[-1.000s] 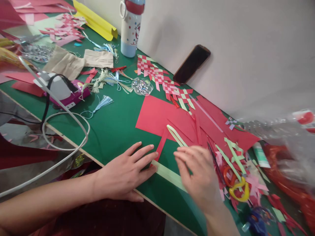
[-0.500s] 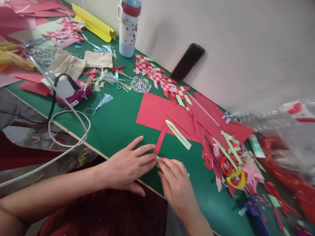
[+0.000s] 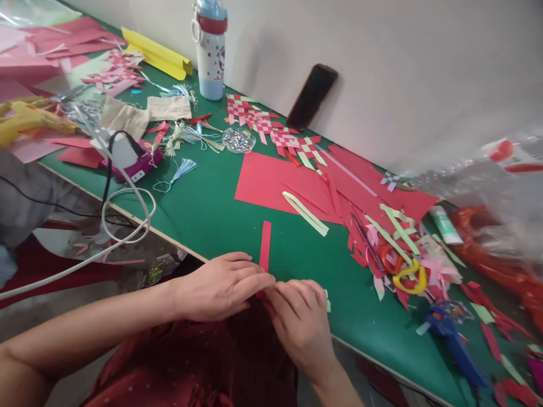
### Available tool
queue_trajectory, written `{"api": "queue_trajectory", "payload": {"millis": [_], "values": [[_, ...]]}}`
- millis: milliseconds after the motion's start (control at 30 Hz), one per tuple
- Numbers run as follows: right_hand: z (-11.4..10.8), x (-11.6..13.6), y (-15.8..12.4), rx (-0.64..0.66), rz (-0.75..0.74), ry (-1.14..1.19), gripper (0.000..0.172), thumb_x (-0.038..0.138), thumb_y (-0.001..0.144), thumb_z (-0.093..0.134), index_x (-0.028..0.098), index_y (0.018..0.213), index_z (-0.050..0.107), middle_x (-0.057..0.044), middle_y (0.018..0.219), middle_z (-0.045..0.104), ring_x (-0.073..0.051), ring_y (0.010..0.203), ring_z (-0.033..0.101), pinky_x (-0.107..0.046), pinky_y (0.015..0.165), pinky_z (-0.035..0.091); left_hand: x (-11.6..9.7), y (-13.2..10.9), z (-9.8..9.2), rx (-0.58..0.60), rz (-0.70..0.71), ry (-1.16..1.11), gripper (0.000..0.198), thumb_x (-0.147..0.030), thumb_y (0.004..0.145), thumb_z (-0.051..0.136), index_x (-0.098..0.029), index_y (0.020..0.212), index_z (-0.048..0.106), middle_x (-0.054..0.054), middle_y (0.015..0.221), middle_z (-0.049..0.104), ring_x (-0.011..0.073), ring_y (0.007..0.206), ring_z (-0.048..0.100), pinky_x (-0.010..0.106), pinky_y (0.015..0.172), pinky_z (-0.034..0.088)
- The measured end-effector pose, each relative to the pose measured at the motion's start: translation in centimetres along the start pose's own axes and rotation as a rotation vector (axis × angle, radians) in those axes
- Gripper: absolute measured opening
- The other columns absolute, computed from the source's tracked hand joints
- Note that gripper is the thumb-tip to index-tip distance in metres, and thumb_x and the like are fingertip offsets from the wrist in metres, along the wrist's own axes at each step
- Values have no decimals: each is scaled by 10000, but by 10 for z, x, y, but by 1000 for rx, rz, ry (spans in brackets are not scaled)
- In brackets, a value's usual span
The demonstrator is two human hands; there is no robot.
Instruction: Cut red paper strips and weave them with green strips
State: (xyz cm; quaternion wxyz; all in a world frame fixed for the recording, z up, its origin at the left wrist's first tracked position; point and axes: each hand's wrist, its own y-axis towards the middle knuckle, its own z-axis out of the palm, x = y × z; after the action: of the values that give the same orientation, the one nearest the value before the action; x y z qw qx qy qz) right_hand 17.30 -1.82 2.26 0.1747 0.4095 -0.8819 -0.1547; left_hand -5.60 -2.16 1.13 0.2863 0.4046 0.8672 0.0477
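Note:
A red paper strip [image 3: 265, 246] sticks out upward from between my hands at the table's near edge. My left hand [image 3: 227, 287] is closed over its lower part, fingers together. Fingertips of my right hand [image 3: 299, 316] are pinched against the strip's lower end, touching the left fingers. A small pale green paper end [image 3: 328, 301] shows beyond the right hand's knuckles; the rest of it is hidden. Past the hands lie a folded pale green strip [image 3: 306, 213] and red paper sheets [image 3: 263, 180].
Scissors with yellow and orange handles [image 3: 411, 278] lie among paper scraps at right, near a blue glue gun [image 3: 453, 339]. Behind stand a bottle [image 3: 211, 62] and a phone [image 3: 313, 96] leaning on the wall. A white cable [image 3: 127, 243] loops over the left edge.
My hands have drawn the red strip nearer, off the red sheets to the table's edge. The left fingers, spread before, are now together. The view has shifted slightly.

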Motion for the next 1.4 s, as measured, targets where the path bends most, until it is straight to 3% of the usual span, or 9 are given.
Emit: {"api": "queue_trajectory", "payload": {"millis": [300,500,667,967,1133,1200,1300,1400], "values": [[1,-8,7,-77,135,160,104,149,947,575,206,946,661,-16,874,745,-164,813,648,-351,835,431,4,19,-10,-5,-66,-66,418,-129,871,568,-128,1276,464,103,1157,702,229,1025,675,369,887,478],[-4,-20,17,-45,171,189,82,220,964,576,213,968,657,-23,898,743,-171,836,666,-344,838,436,4,36,0,-126,-245,-223,212,-161,926,549,-174,1138,559,31,931,735,195,914,702,313,825,489],[-10,-28,20,-20,160,137,105,278,967,583,213,1004,657,-26,901,746,-179,831,667,-359,847,412,7,41,1,-173,-344,-379,243,-136,887,612,-191,1115,547,-9,857,724,156,835,700,246,751,494],[-13,-40,26,43,186,153,172,302,991,529,237,903,663,5,818,741,-162,751,663,-344,813,400,10,39,-1,-156,-325,-401,373,-67,818,659,-198,1151,550,-31,881,739,131,837,703,221,772,505],[-16,-41,31,52,151,148,167,296,990,531,232,909,663,4,813,741,-151,739,660,-331,802,401,10,40,2,-204,-278,-331,150,-140,885,626,-195,1024,639,-20,867,744,123,808,691,207,742,494],[-18,-42,31,42,119,132,141,282,985,544,229,932,664,4,826,744,-146,750,661,-339,844,396,11,41,4,-240,-256,-291,93,-162,925,582,-191,959,663,-7,874,743,126,816,683,217,751,486],[-20,-45,28,-6,51,60,123,205,974,552,227,964,673,1,864,749,-152,809,662,-390,961,354,13,40,5,-282,-215,-231,162,-177,963,524,-192,922,681,10,879,740,142,851,675,266,823,468],[-19,-48,21,-50,6,-56,158,140,955,567,236,972,692,3,905,756,-167,874,652,-439,1023,309,17,36,3,-334,-126,-67,230,-166,986,479,-215,908,690,16,959,746,174,1010,644,311,897,431]]}}
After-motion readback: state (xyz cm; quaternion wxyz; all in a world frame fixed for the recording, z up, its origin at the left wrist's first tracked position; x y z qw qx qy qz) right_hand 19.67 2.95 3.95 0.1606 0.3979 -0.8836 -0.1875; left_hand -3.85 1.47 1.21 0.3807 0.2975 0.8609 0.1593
